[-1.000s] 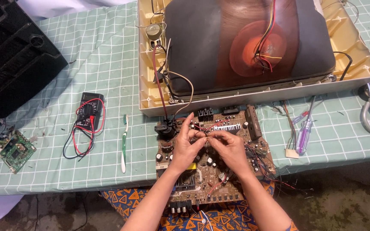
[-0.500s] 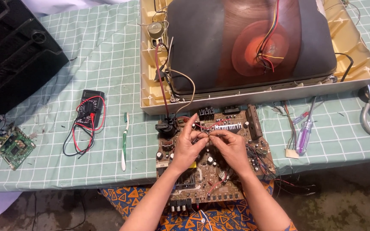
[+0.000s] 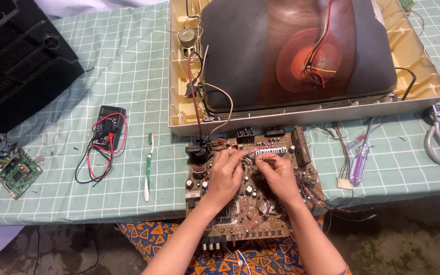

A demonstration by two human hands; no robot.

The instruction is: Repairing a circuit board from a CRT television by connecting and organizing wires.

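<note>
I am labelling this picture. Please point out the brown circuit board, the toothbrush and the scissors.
brown circuit board [image 3: 240,214]: head view, bare lower middle.
toothbrush [image 3: 148,170]: head view, handle middle.
scissors [image 3: 438,142]: head view, handle loop.

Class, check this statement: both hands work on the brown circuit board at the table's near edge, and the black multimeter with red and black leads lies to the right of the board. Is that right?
Not quite. The head view shows the multimeter lying to the left of the circuit board, beyond the toothbrush. The rest holds: the left hand and right hand both work on the board at the table's near edge.
</note>
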